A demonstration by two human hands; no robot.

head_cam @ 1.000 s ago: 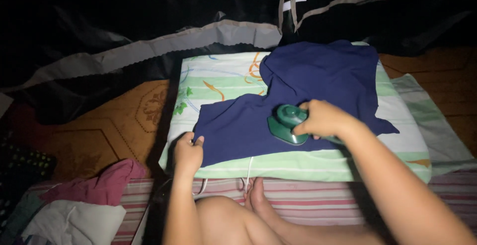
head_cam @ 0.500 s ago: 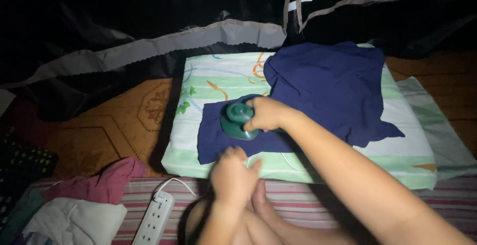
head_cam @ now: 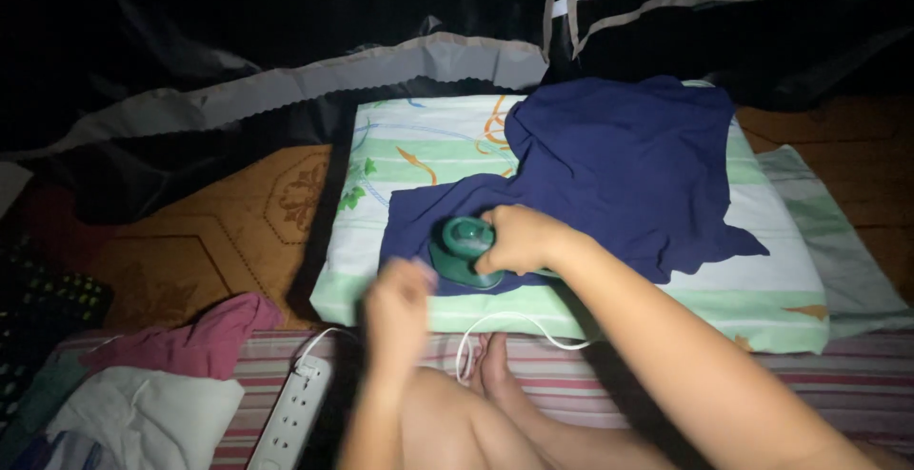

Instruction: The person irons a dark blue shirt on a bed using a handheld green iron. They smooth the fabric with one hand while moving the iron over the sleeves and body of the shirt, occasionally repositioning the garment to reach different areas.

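Note:
A dark blue garment (head_cam: 609,160) lies spread over a green-and-white patterned pillow (head_cam: 781,289). My right hand (head_cam: 519,239) grips a small dark green iron (head_cam: 462,251) that rests on the garment's lower left part. A white cord (head_cam: 505,327) runs from the iron down over the pillow's front edge. My left hand (head_cam: 398,310) is blurred with motion, just in front of the garment's lower left corner, fingers apart and holding nothing.
A white power strip (head_cam: 293,413) lies on the striped mat (head_cam: 609,375) at bottom left. Maroon cloth (head_cam: 195,346) and white cloth (head_cam: 152,418) are piled at left. Black fabric with grey trim (head_cam: 314,84) hangs behind the pillow. My bare legs (head_cam: 495,422) are in front.
The iron slid left along the garment from its right part to its lower left. My left hand let go of the garment's corner and is moving in front of it.

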